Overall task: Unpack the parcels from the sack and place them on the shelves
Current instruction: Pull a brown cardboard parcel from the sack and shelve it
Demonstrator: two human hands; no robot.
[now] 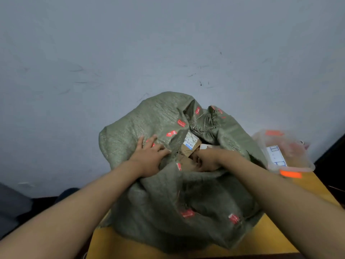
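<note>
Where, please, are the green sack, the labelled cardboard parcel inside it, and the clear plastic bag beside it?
green sack [141, 116], head view, on its upper left wall.
cardboard parcel [191, 141], head view, on its white shipping label.
clear plastic bag [291, 146], head view, on its crumpled middle.

So the sack [186, 184] sits on the worktop [270, 238], wall right behind it. Parcels [190, 144] are inside its mouth, and a plastic bag [285, 148] lies just right of the sack.
</note>
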